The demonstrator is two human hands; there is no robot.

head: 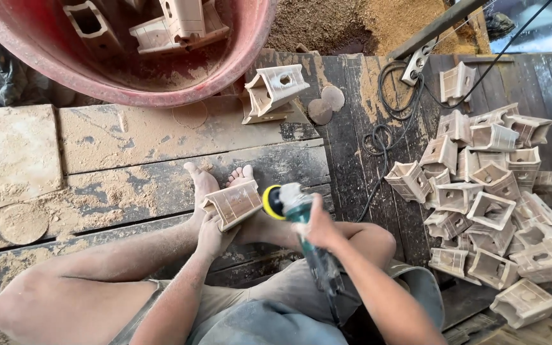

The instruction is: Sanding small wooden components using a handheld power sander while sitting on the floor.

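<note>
My left hand (214, 234) grips a small hollow wooden block (232, 203) and braces it against my bare feet (202, 181). My right hand (319, 225) holds a teal angle grinder (301, 220). Its yellow sanding disc (272, 202) sits right beside the block's right end, touching or nearly touching it. The grinder's black cord runs off to the upper right. I am seated on dusty wooden boards with my legs folded.
A big red tub (250, 48) at the top holds several similar wooden pieces. A heap of such blocks (493, 198) lies at the right. One more block (275, 89) and round sanding discs (326, 105) lie ahead. A coiled cable (384, 128) and sawdust cover the boards.
</note>
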